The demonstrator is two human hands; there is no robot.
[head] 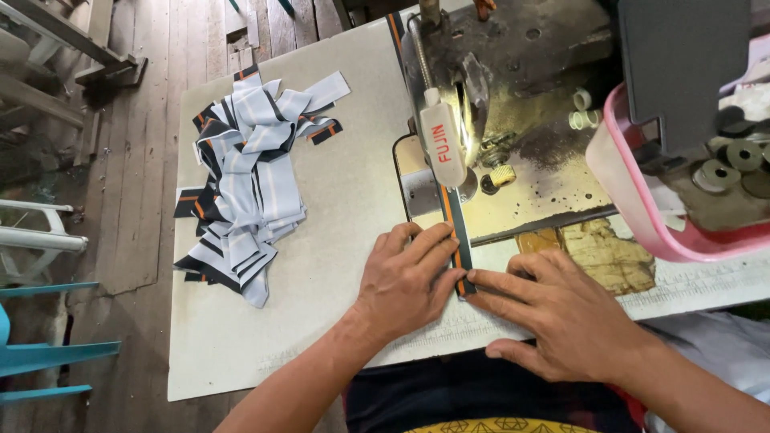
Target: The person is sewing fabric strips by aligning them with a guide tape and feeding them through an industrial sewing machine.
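Observation:
A narrow dark fabric strip with orange edges runs from under the sewing machine's presser foot toward me. My left hand lies flat on the table, fingertips pressing the strip's left side. From the right, my right hand touches the strip's near end with its index fingertip. The sewing machine stands just behind both hands, its lit needle area right above the strip.
A pile of grey, black and orange striped fabric pieces lies on the left of the pale table. A pink plastic tray with round metal parts sits at the right. Wooden floor and a blue chair are at the left.

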